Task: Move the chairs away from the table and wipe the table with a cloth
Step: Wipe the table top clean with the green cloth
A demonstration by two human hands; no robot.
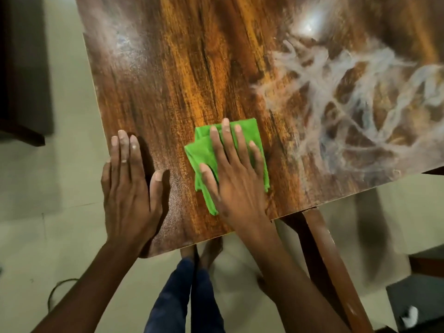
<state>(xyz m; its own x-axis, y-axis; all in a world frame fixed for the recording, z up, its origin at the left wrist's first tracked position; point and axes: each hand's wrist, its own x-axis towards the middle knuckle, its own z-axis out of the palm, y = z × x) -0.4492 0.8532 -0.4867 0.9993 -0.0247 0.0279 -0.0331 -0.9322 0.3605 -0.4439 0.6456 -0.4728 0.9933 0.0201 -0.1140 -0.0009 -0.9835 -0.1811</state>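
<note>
A glossy wooden table (192,68) fills most of the head view, seen from above. A folded green cloth (204,152) lies near its front edge. My right hand (236,174) lies flat on the cloth with fingers straight and spread, pressing it onto the wood. My left hand (129,186) rests flat on the table's left edge, fingers straight and dusted white. Whitish dusty smears (348,99) cover the right part of the table, and a fainter patch (120,42) sits at the far left.
A wooden table leg (331,260) slants down under the front right. My legs in blue jeans (182,296) stand at the front edge on a pale floor (48,200). Dark furniture (21,68) stands at the left. A dark object (418,301) sits at the lower right.
</note>
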